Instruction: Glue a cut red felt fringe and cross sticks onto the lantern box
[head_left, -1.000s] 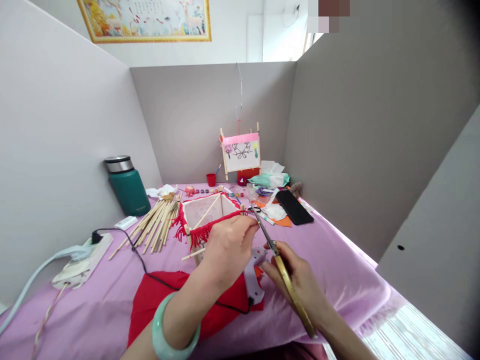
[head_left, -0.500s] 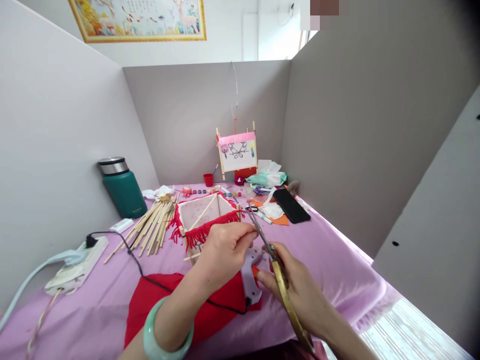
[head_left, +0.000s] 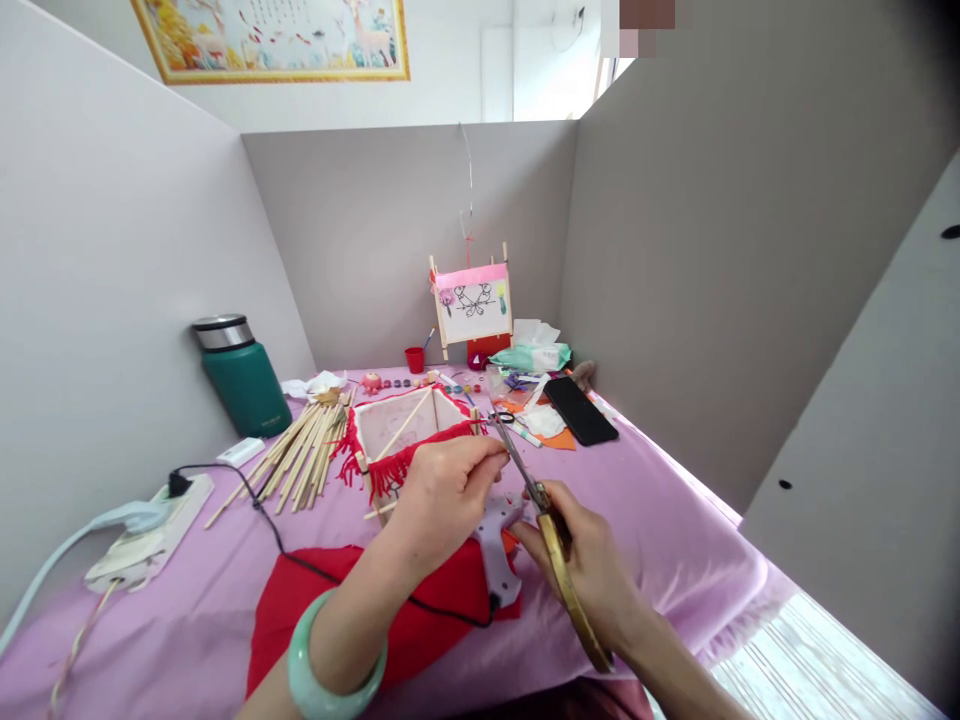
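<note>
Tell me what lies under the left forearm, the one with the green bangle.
Under the left forearm lies a red cloth on a lilac tablecloth, with a black cable running across it. The arm covers the cloth directly beneath it.

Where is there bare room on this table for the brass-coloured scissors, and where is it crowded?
Bare lilac satin tablecloth lies right of the brass-coloured scissors, below the black phone. A smaller patch, crossed by a black cable, lies between the white power strip and red felt sheet. The far end is crowded with paint pots, wipes and orange felt.
</note>
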